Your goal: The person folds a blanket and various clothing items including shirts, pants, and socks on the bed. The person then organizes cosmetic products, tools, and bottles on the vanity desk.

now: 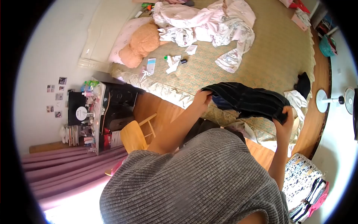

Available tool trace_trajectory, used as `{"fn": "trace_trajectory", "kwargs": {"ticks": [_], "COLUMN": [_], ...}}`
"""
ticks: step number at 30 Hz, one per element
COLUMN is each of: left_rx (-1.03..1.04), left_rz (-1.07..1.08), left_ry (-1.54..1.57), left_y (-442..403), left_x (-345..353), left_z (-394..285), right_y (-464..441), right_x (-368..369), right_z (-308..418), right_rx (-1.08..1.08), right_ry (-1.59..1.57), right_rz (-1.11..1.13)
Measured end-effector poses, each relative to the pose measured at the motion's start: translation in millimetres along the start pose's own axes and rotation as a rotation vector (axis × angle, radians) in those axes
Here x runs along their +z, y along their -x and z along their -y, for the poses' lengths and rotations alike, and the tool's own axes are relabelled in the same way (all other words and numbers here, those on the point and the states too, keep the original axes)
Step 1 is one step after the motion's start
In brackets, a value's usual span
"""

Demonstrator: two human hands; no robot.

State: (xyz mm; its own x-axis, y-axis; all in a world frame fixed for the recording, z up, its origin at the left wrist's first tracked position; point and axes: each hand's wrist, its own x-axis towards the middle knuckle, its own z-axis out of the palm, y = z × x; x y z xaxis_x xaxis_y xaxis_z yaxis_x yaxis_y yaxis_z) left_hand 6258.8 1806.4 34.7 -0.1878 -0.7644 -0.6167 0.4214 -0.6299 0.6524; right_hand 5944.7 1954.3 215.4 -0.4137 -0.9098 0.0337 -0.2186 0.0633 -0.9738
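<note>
A black garment with thin pale stripes point(255, 100) is stretched between my two hands above the near edge of the bed; its exact kind does not show. My left hand point(202, 99) is closed on its left end. At the opposite end, my right hand point(284, 117) grips the edge near a corner. Dark blue cloth point(221, 103) shows just below the garment by my left hand. White cloth point(296, 100) lies on the bed beyond my right hand, and a black item point(302, 85) is next to it.
The bed point(276, 56) carries a crumpled pink-and-white quilt point(209, 20), a brown plush toy point(143, 41) and small items. A wooden chair point(133, 136) and a cluttered desk point(100, 112) stand at left. At right are a white fan point(323, 100) and a patterned clothes rack cover point(300, 175).
</note>
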Motion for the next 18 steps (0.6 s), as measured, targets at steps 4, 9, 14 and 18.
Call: {"fn": "trace_trajectory", "kwargs": {"ticks": [4, 9, 14, 18], "left_rx": [0.148, 0.659, 0.609, 0.626], "left_rz": [-0.108, 0.000, -0.049, 0.143], "left_ry": [-0.412, -1.397, -1.322, -1.180], "left_y": [68.5, 76.3, 70.4, 62.1], "left_x": [52.9, 40.2, 36.5, 13.0], "left_z": [-48.8, -83.9, -112.1, -112.9], "right_y": [12.9, 10.5, 9.2, 7.8], "right_x": [-6.6, -26.4, -7.7, -1.8], "right_z": [-22.4, -65.2, -77.8, -95.4], "right_rx": [0.070, 0.352, 0.390, 0.080], "right_ry": [-0.140, 0.388, 0.439, 0.504], "right_rz": [-0.086, 0.027, 0.119, 0.115]}}
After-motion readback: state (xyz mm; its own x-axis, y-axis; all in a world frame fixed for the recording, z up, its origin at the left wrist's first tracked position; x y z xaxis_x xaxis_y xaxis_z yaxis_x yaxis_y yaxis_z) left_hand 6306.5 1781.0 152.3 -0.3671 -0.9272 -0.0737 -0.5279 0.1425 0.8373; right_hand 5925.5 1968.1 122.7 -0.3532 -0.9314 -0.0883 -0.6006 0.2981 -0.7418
